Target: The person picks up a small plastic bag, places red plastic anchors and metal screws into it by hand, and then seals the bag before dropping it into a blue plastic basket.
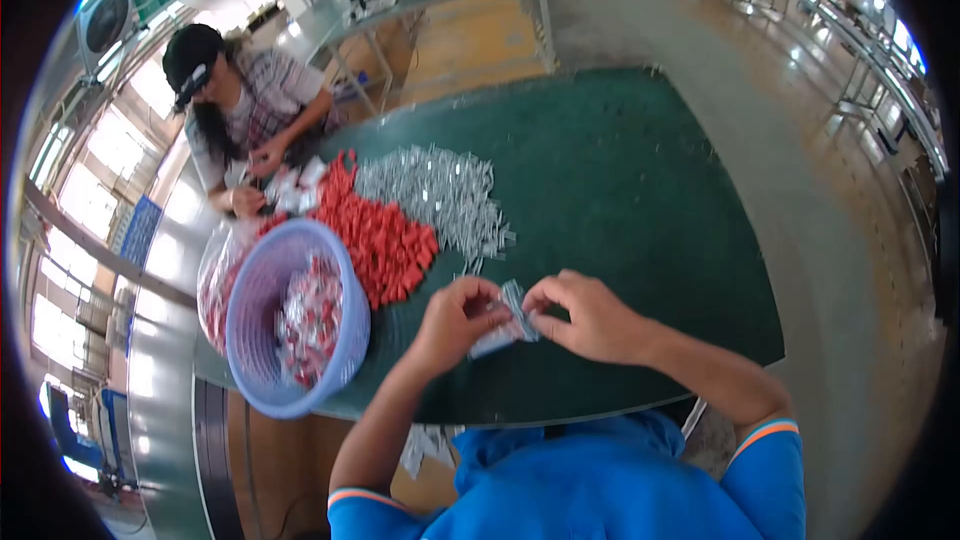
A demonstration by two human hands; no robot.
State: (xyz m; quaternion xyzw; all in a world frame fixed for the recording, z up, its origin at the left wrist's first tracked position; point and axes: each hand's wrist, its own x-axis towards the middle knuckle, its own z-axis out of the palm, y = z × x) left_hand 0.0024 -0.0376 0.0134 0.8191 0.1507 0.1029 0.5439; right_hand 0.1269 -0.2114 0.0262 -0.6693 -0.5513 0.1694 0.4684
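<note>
Over the near edge of the green table, my left hand (455, 322) and my right hand (590, 318) meet with fingers pinched. Between them is a small bundle of thin grey screw-like pieces (515, 302), gripped on its right side by my right fingers. A small clear plastic bag (492, 342) shows under my left fingers, which pinch at its upper edge; some pink or red shows through near it. Just beyond my hands lies a pile of the same grey pieces (440, 195), with a pile of small red plastic pieces (385, 245) to its left.
A lavender plastic basket (355, 335) of filled clear bags (310, 325) stands at the table's left. Behind it is a large clear bag (215, 285) of red pieces. A co-worker (250, 100) in a black cap handles small bags (295, 185) at the far left edge.
</note>
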